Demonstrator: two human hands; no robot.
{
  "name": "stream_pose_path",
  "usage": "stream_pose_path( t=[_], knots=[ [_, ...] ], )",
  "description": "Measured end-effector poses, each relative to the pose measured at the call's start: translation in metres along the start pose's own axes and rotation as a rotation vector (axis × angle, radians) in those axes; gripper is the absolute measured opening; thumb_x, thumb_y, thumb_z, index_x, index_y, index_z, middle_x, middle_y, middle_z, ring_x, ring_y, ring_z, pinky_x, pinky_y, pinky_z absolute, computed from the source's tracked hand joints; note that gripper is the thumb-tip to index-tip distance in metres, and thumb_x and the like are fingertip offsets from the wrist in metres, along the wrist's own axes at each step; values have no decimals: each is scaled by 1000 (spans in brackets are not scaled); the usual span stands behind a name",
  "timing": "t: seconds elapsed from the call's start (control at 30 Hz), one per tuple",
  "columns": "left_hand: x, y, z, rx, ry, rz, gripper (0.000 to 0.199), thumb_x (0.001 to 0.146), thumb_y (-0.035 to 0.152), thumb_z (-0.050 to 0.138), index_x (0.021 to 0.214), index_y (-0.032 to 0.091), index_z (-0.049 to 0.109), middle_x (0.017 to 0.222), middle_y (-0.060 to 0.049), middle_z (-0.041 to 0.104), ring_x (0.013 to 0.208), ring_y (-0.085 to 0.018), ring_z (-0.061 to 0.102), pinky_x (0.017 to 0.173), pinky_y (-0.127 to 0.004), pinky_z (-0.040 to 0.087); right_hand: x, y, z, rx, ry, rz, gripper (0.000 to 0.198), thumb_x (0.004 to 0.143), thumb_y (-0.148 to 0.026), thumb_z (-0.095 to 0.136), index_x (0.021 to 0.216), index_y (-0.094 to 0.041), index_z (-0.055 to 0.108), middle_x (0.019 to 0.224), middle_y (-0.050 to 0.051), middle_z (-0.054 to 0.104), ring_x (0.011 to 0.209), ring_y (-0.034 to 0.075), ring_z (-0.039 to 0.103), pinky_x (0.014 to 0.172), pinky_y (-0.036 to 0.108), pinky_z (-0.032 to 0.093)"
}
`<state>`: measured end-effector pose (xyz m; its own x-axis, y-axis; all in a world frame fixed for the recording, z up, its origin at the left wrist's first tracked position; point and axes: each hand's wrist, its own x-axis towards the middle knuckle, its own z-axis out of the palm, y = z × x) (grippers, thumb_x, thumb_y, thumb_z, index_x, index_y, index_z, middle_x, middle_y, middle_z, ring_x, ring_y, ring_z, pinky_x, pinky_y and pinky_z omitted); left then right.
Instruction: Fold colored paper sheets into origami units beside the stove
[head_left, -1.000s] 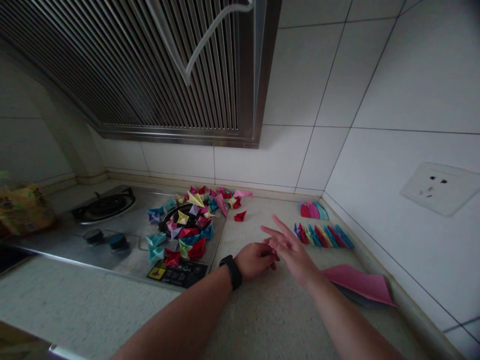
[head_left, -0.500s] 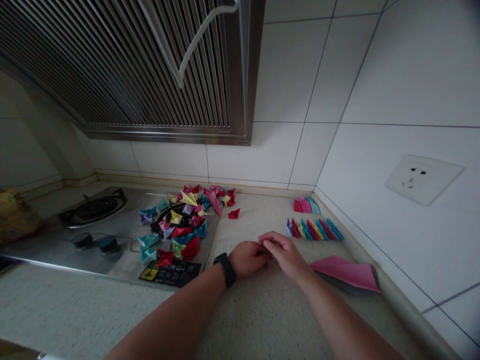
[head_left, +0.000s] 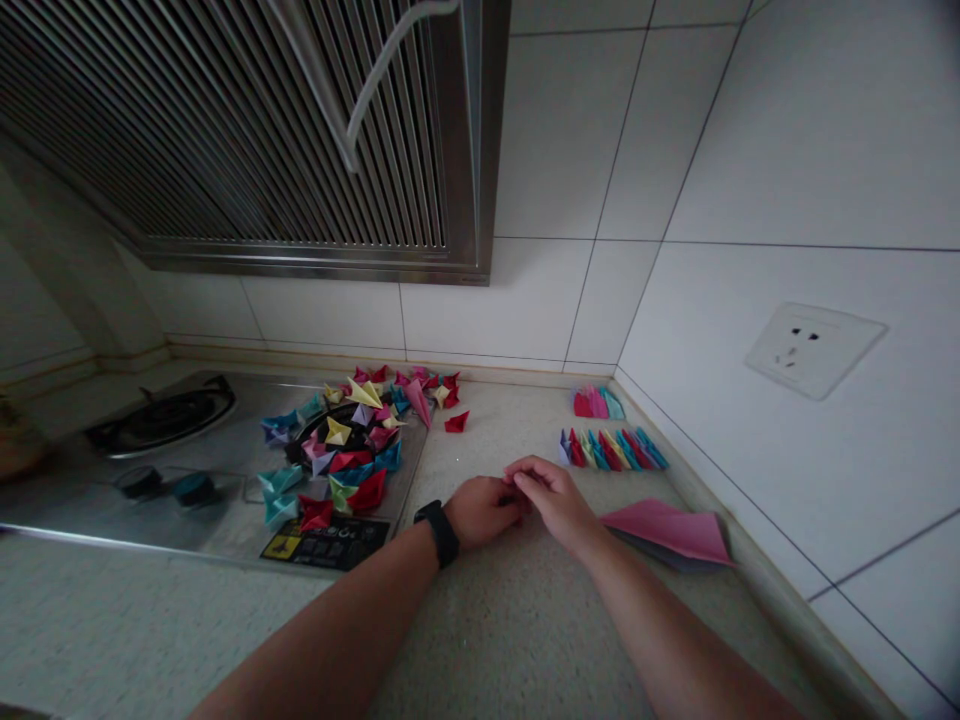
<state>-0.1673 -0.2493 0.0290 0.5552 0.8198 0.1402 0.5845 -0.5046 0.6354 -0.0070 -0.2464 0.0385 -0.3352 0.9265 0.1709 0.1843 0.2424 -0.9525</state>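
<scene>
My left hand [head_left: 486, 512], with a dark watch [head_left: 437, 533] on the wrist, is closed with its fingers curled inward over the countertop. Against it, my right hand [head_left: 551, 495] pinches with thumb and forefinger, the fingertips of both hands meeting. Whatever lies between them is hidden by the fingers. Beyond my right hand stands a row of small folded papers [head_left: 611, 449] in several colours. A folded pink paper sheet [head_left: 675, 532] lies by my right forearm. To the left, many coloured paper boats [head_left: 350, 461] cover the right burner, and one red paper boat [head_left: 457, 422] sits apart on the counter.
A gas stove [head_left: 225, 500] with two knobs fills the left side. Above it hangs a range hood [head_left: 315, 262] with a white cable. More folded papers [head_left: 597, 403] lie near the corner. White tiled walls and a socket [head_left: 816, 348] bound the right side.
The whole view has shifted slightly, so the scene sits a little further left. Both hands stay together in nearly the same pose.
</scene>
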Motion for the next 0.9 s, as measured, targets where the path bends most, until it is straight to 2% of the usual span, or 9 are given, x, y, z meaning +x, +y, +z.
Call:
stream_pose_path(
  t=[0.4,0.6,0.9],
  knots=[
    [0,2,0,9,19,-10,23,81,24,46,85,16,67,79,-3,67,69,-13,58,60,-22,38,2,6,2,-29,32,-11,29,86,-38,49,98,-14,61,94,4,62,88,9,58,77,19,44],
    [0,1,0,-8,26,7,26,82,23,45,95,18,68,83,-3,68,73,-14,60,65,-23,41,5,13,4,-177,105,-47,25,85,-32,48,100,-16,59,94,2,59,83,8,54,77,19,42],
    [-1,6,-2,29,34,-30,26,81,24,46,95,16,67,86,-5,68,75,-16,60,66,-24,43,7,16,6,-234,10,-116,24,89,-30,40,99,-16,57,100,3,57,98,8,51,89,19,38]
  ],
)
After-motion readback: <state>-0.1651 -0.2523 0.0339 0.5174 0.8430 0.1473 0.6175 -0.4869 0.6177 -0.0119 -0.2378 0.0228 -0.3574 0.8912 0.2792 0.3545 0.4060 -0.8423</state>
